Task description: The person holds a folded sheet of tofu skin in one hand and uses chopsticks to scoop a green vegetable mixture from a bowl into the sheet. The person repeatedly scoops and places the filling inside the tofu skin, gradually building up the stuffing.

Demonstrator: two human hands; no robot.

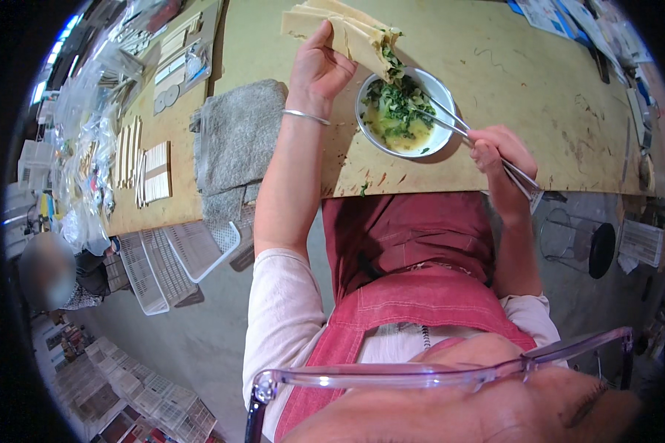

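Note:
Over the table, my left hand (324,70) grips a folded thin flatbread (351,35), thumb on its near face. Chopped greens (394,68) stick out of the flatbread's lower right end, just above the rim of a white bowl (361,127). Inside that bowl lie more chopped greens (403,103) in a yellowish liquid (403,137). My right hand (504,156) is closed around a pair of metal chopsticks (451,125), whose tips reach into the greens at the bowl's right side.
A grey towel (240,129) lies left of my left forearm. Farther left are bundled wooden sticks (154,171) and clear plastic bags (81,148). White plastic baskets (174,258) stand below the table's left edge. A round black-topped stool (602,249) is at right. A blurred person (48,272) appears far left.

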